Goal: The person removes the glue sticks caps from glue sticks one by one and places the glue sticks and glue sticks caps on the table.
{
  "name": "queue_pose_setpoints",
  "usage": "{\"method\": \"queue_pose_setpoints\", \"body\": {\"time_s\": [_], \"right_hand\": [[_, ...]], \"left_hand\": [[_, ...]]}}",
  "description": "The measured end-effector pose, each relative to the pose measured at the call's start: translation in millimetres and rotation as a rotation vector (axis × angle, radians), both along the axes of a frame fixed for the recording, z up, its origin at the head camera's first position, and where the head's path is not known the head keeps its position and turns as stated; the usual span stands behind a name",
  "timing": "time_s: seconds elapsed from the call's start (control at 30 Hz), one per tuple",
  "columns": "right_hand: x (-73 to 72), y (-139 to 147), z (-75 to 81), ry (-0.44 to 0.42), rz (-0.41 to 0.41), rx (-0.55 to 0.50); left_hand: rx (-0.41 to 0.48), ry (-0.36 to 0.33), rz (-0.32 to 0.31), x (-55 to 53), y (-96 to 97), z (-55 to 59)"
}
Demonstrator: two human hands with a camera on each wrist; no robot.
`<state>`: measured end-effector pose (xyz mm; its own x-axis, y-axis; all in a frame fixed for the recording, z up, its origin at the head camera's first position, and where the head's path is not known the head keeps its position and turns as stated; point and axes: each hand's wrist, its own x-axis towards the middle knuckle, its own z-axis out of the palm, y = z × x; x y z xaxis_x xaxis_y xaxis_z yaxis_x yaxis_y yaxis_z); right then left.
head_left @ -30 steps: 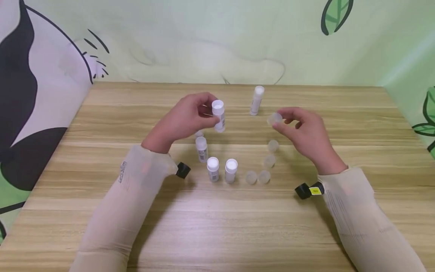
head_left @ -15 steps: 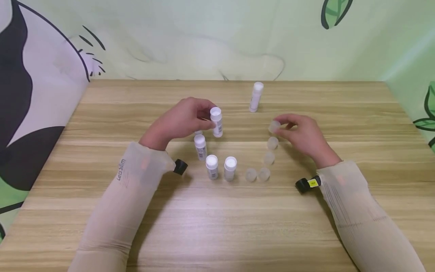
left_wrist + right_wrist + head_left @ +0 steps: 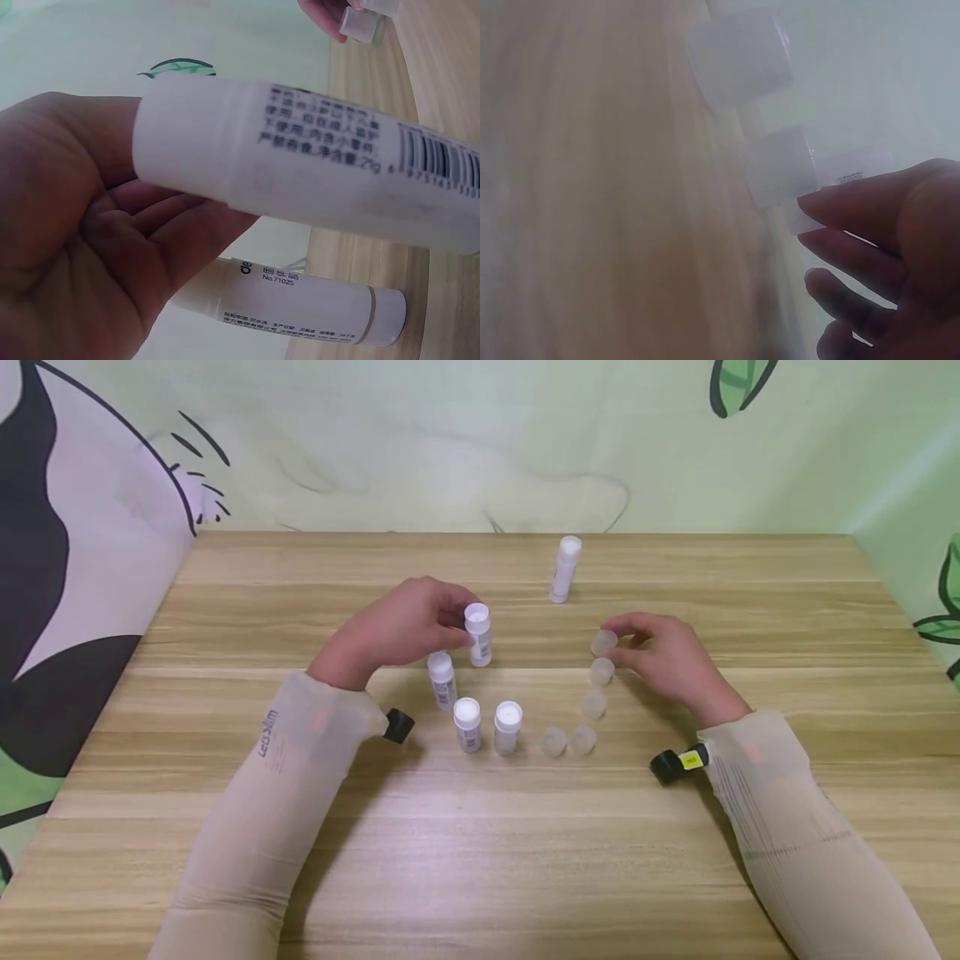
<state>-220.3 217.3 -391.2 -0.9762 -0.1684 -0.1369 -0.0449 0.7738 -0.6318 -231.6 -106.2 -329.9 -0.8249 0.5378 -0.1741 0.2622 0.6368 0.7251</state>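
In the head view my left hand (image 3: 405, 622) grips a white glue stick (image 3: 478, 637), thumb in front, standing upright at the table surface. Its printed label shows in the left wrist view, on the lower glue stick (image 3: 300, 304). Nearer that camera is another glue stick with a barcode (image 3: 442, 150), standing in front of the hand. My right hand (image 3: 663, 652) pinches a translucent cap (image 3: 604, 642) between thumb and fingertips, low at the table. The ridged cap (image 3: 804, 217) shows between these fingertips in the right wrist view, partly behind a nearer cap (image 3: 780, 166).
Uncapped glue sticks stand near the left hand: one (image 3: 442, 681) by the wrist, two more (image 3: 468, 725) in front. A curved row of several caps (image 3: 594, 704) lies right of them. One glue stick (image 3: 566, 568) stands farther back. A painted wall (image 3: 390, 452) borders the wooden table (image 3: 465, 852).
Both hands have lowered and come slightly closer to me. The held glue stick and the cap have gone down to the table with them. The other sticks and caps stay in place.
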Motion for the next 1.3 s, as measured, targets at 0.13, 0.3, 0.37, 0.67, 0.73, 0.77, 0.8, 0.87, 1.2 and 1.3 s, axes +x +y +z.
{"method": "queue_pose_setpoints", "body": {"time_s": [0.13, 0.3, 0.37, 0.67, 0.73, 0.77, 0.8, 0.87, 1.2, 1.3], "right_hand": [[-0.8, 0, -1.9, 0.010, 0.019, 0.015], [-0.6, 1, -2.4, 0.009, 0.027, 0.028], [-0.4, 1, -2.4, 0.004, 0.028, 0.028], [-0.9, 1, -4.1, 0.016, 0.040, 0.046], [-1.3, 2, -4.5, 0.012, 0.040, 0.050], [-1.5, 2, -4.6, 0.010, 0.040, 0.051], [-1.6, 2, -4.7, 0.007, 0.040, 0.054], [-1.7, 2, -4.6, 0.000, 0.040, 0.058], [-1.8, 2, -3.4, -0.008, 0.047, 0.061], [-1.7, 2, -4.6, -0.008, 0.043, 0.060]], "left_hand": [[-0.033, -0.022, 0.000, -0.6, 1.1, -1.9], [-0.041, -0.039, 0.000, -2.0, 2.8, -5.6], [-0.037, -0.052, -0.001, -2.2, 3.2, -7.0], [-0.066, -0.068, 0.013, -5.3, 1.6, -9.8], [-0.069, -0.083, 0.024, -5.8, 1.8, -10.4], [-0.069, -0.089, 0.029, -6.0, 2.0, -10.7], [-0.071, -0.092, 0.031, -6.0, 2.2, -10.8], [-0.068, -0.100, 0.029, -6.6, 2.7, -11.8], [-0.065, -0.125, 0.030, -5.5, 4.3, -10.2], [-0.076, -0.109, 0.024, -5.5, 4.1, -11.4]]}}
